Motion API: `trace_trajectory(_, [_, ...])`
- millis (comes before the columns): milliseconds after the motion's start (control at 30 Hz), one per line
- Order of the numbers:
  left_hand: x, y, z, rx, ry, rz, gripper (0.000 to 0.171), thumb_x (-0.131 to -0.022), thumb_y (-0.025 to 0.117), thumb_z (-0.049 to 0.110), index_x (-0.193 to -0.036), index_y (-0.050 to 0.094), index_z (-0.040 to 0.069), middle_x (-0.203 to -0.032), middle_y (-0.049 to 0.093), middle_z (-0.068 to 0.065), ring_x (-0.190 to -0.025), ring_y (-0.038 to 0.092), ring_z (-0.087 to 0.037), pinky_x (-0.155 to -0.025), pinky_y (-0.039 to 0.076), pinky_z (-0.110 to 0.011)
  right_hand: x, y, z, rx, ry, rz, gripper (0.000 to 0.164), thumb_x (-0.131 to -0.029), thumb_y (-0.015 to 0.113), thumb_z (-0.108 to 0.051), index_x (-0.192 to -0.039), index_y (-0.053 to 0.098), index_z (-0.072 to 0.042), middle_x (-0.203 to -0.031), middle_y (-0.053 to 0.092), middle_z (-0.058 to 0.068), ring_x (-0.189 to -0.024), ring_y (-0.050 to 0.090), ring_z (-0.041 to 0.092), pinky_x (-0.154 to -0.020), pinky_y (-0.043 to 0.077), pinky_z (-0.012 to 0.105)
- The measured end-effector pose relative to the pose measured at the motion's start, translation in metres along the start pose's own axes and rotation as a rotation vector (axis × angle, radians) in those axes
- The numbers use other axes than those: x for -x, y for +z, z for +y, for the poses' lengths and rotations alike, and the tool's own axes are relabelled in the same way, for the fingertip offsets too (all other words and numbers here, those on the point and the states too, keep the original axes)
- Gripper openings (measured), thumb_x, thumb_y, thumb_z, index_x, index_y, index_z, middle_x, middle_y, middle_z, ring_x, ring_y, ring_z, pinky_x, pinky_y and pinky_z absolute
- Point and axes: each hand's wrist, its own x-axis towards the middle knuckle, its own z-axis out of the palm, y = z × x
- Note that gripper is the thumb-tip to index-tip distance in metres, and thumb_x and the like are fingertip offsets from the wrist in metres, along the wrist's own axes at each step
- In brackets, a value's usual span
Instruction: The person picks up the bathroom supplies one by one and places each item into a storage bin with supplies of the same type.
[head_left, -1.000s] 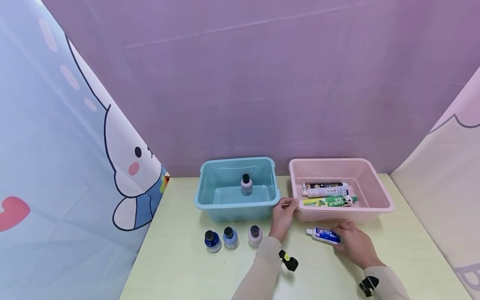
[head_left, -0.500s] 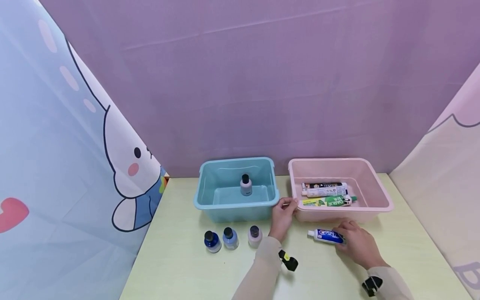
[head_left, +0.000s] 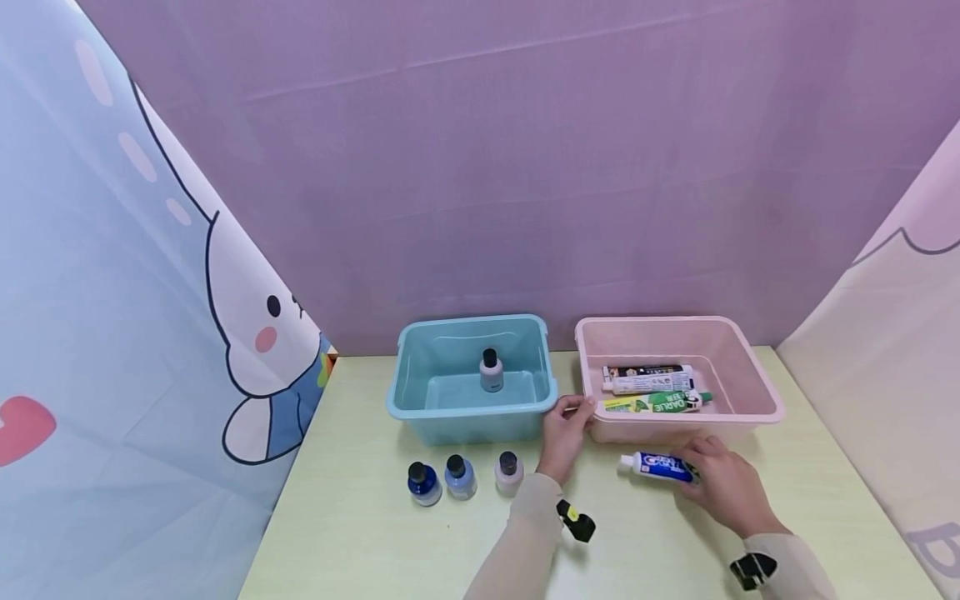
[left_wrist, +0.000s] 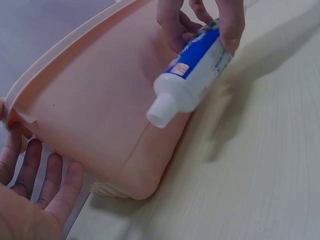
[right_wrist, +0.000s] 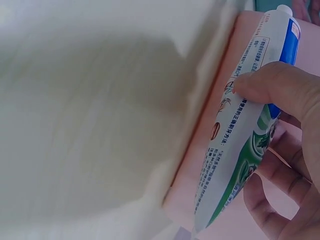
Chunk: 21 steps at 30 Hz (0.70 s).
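My right hand point(head_left: 723, 483) pinches a blue, white and green toothpaste tube point(head_left: 660, 467) in front of the pink bin point(head_left: 690, 432). In the right wrist view the thumb presses the printed side of the tube point(right_wrist: 245, 120), with the fingers behind it. The left wrist view shows its white cap point(left_wrist: 162, 111) pointing toward that camera, the tube off the table. At the bin's near left corner, my left hand point(head_left: 566, 433) holds the rim, fingers bent beneath it point(left_wrist: 35, 175). Inside the bin lie a green and yellow toothpaste tube point(head_left: 652, 402), a white tube point(head_left: 648, 383) and a black one point(head_left: 645, 370).
Left of the pink bin stands a teal bin point(head_left: 472, 427) with a pale bottle point(head_left: 491, 375) upright inside. In front are a dark blue bottle point(head_left: 425, 486), a light blue bottle point(head_left: 461, 478) and a pale pink bottle point(head_left: 509, 475). A purple curtain point(head_left: 525, 167) hangs behind.
My right hand has shifted slightly right and up with the toothpaste tube. The left hand stays at the pink bin's corner.
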Motion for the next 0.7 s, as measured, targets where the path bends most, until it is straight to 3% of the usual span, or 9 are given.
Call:
trace_trajectory(267, [0.000,-0.001,0.000,-0.002,-0.001,-0.008,0.017,-0.092,0.076,0.021,-0.101,0.072,0.006,-0.102,0.066,-0.004,-0.086,0.063,-0.013,-0.094,0.059,-0.045,-0.002,-0.010,-0.002,-0.003,-0.022,0.046,0.048,-0.064,0.093,-0.015,-0.108,0.077,-0.006,-0.104,0.071,0.010,-0.096,0.061,0.028,-0.073,0.057,0.048])
trace_trajectory(500, [0.000,-0.001,0.001,-0.009,-0.002,-0.013,0.019,-0.093,0.076,0.021,-0.102,0.071,0.005,-0.103,0.066,-0.005,-0.086,0.063,-0.013,-0.095,0.059,-0.047,-0.006,-0.020,-0.003,0.014,-0.060,0.104,0.045,-0.062,0.094,-0.015,-0.104,0.078,-0.008,-0.098,0.069,0.005,-0.088,0.059,0.022,-0.068,0.054,0.041])
trace_trajectory(700, [0.001,0.000,0.003,-0.017,-0.025,-0.002,0.016,-0.093,0.075,0.020,-0.102,0.071,0.007,-0.104,0.066,-0.005,-0.087,0.063,-0.013,-0.097,0.057,-0.048,-0.009,-0.030,-0.003,0.019,-0.094,0.170,0.046,-0.060,0.094,-0.014,-0.103,0.078,-0.007,-0.101,0.071,0.007,-0.090,0.063,0.027,-0.069,0.056,0.047])
